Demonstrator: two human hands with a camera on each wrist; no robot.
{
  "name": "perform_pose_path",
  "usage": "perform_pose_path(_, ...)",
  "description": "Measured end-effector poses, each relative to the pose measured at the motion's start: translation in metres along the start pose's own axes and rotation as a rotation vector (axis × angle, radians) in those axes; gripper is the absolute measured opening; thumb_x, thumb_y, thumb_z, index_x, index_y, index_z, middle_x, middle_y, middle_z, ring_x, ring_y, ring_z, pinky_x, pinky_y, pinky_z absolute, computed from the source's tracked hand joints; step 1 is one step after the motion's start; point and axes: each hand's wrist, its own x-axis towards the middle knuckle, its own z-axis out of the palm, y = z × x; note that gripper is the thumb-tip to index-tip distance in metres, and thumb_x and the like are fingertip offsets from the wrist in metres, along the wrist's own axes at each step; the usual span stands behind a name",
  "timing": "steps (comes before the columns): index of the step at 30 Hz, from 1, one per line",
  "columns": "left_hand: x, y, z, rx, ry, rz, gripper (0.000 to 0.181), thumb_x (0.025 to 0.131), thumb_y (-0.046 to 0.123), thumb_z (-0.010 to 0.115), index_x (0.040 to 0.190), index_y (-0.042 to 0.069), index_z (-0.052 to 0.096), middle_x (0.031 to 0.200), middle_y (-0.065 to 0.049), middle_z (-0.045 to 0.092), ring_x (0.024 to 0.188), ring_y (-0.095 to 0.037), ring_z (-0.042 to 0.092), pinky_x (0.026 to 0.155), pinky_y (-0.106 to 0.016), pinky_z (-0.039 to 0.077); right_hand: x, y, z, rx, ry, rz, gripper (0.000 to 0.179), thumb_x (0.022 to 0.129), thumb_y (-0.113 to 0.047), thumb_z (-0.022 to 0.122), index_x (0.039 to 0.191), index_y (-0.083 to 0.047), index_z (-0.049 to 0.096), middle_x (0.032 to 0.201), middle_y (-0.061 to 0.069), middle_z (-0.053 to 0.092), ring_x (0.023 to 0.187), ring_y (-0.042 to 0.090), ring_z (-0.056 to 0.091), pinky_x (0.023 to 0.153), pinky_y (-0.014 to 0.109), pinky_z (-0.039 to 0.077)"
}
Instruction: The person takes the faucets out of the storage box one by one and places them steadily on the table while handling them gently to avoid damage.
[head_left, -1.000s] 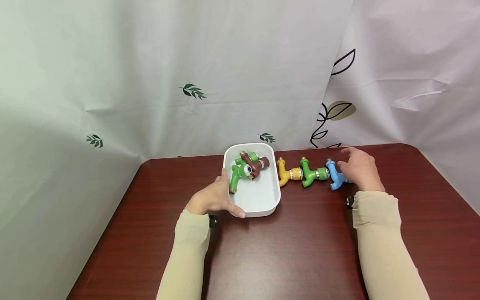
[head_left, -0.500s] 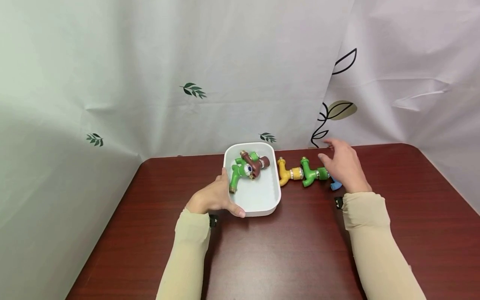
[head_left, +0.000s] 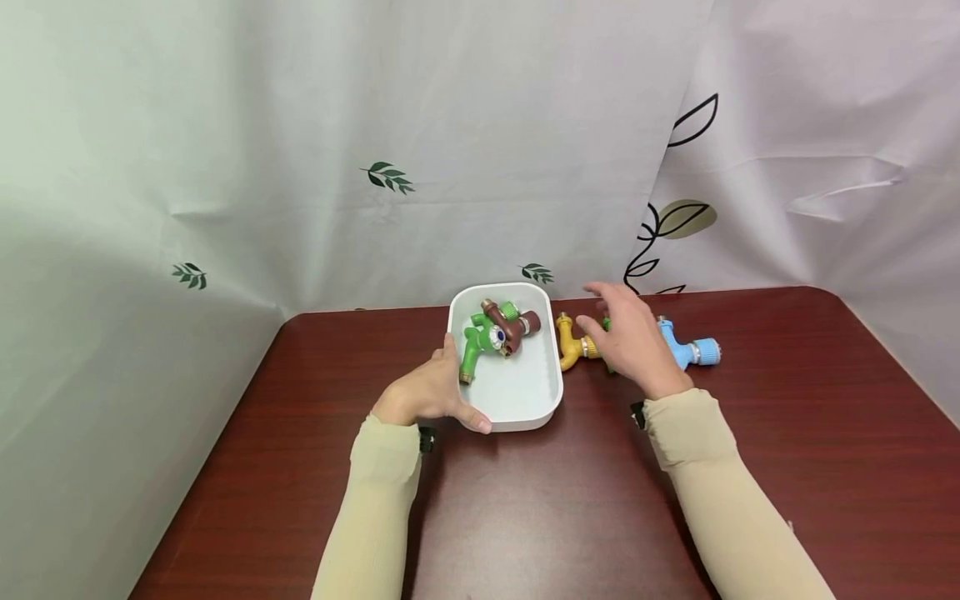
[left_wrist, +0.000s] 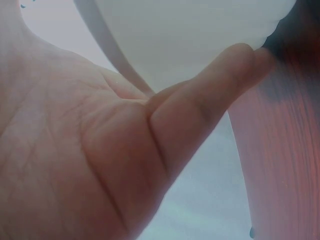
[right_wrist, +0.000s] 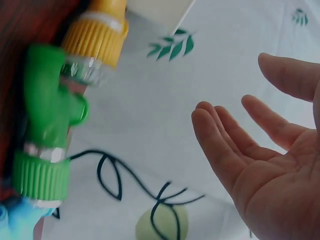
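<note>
- White cloth (head_left: 300,125) hangs behind a dark reddish bench (head_left: 600,500), with 12 o'clock taken as the bench's far edge.
- A white tray (head_left: 525,396) sits toward 12 o'clock on the bench; inside, a light green tap (head_left: 470,354) lies toward its 10 o'clock, with a brown tap (head_left: 513,332) and another green tap (head_left: 509,311) toward its 12.
- Out from the tray's 3 o'clock side runs a row: yellow tap (head_left: 568,346) just beside the wall, then dark green tap (right_wrist: 47,120), then blue tap (head_left: 684,353).
- The person's left grip (head_left: 425,392) rests on the tray's outside from 9 to 7 o'clock, thumb and fairly straight fingers spread wide around the corner.
- The right grip (head_left: 626,337) is wide and holds nothing, hovering above the row and hiding most of the dark green tap; the right wrist view shows the fingers apart from it.
- Judging by looks, each tap should be stiff, compact and modestly heavy, hardly fragile, its glossy body a little slippery.
- Best hold: thumb and fingers across the middle of the body, or on the ribbed knob (right_wrist: 41,174), which offers more friction.
- The tray looks light and rigid, so steadying its wall makes sense.
</note>
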Motion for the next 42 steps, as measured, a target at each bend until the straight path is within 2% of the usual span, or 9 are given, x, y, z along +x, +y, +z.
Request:
perform_pose_path(11,0.000,0.001,0.001,-0.040,0.006,0.010,0.160,0.054,0.042,0.101,0.155,-0.008,-0.012,0.156,-0.034,0.024,0.139,-0.037,0.038,0.113,-0.045,0.035,0.000,-0.029,0.023,0.010,-0.092,-0.074,0.048,0.097,-0.014,0.068,0.141,-0.004,0.054,0.137,0.019,0.054,0.113,0.034,0.059,0.091,0.048,0.050)
perform_pose_path(16,-0.001,0.001,-0.002,-0.014,0.006,0.000,0.161,0.053,0.044,0.100,0.155,-0.008,-0.012,0.157,-0.034,0.023,0.140,-0.036,0.038,0.113,-0.045,0.035,0.000,-0.042,0.034,0.024,-0.116,-0.147,0.047,0.096,-0.013,0.069,0.140,-0.004,0.056,0.133,0.019,0.057,0.109,0.033,0.061,0.091,0.047,0.051)
perform_pose_path(19,-0.001,0.001,-0.002,-0.003,0.001,-0.005,0.160,0.054,0.046,0.100,0.155,-0.008,-0.012,0.157,-0.035,0.023,0.140,-0.036,0.038,0.113,-0.045,0.035,0.000,-0.049,0.044,0.019,-0.129,-0.190,0.046,0.095,-0.012,0.070,0.139,-0.005,0.058,0.131,0.017,0.059,0.113,0.033,0.060,0.096,0.048,0.048)
perform_pose_path(25,0.001,0.000,-0.001,-0.015,-0.010,0.001,0.159,0.056,0.045,0.099,0.154,-0.009,-0.013,0.158,-0.034,0.021,0.140,-0.035,0.039,0.112,-0.044,0.036,0.002,-0.058,0.058,-0.052,-0.219,-0.199,0.046,0.095,-0.005,0.067,0.140,-0.009,0.058,0.129,0.015,0.059,0.115,0.028,0.058,0.096,0.046,0.050)
perform_pose_path(34,0.001,0.001,-0.002,-0.028,-0.009,0.012,0.158,0.056,0.042,0.100,0.155,-0.008,-0.013,0.157,-0.032,0.023,0.138,-0.034,0.040,0.112,-0.043,0.036,0.009,-0.062,0.071,-0.157,-0.327,-0.317,0.056,0.092,0.000,0.070,0.145,-0.006,0.053,0.144,0.022,0.049,0.133,0.036,0.046,0.109,0.047,0.040)
perform_pose_path(39,0.002,0.002,-0.002,-0.023,-0.009,0.023,0.159,0.056,0.044,0.099,0.154,-0.009,-0.014,0.157,-0.034,0.021,0.140,-0.035,0.039,0.112,-0.044,0.036,0.010,-0.063,0.076,-0.171,-0.340,-0.352,0.060,0.088,0.002,0.073,0.145,-0.009,0.054,0.152,0.024,0.040,0.138,0.041,0.040,0.106,0.048,0.043)
perform_pose_path(42,0.002,0.002,-0.002,-0.010,-0.009,0.025,0.158,0.056,0.045,0.099,0.154,-0.009,-0.013,0.158,-0.034,0.019,0.141,-0.035,0.038,0.112,-0.044,0.035,0.010,-0.062,0.080,-0.157,-0.360,-0.347,0.058,0.090,0.003,0.068,0.145,-0.012,0.055,0.159,0.023,0.029,0.142,0.045,0.032,0.106,0.050,0.043)
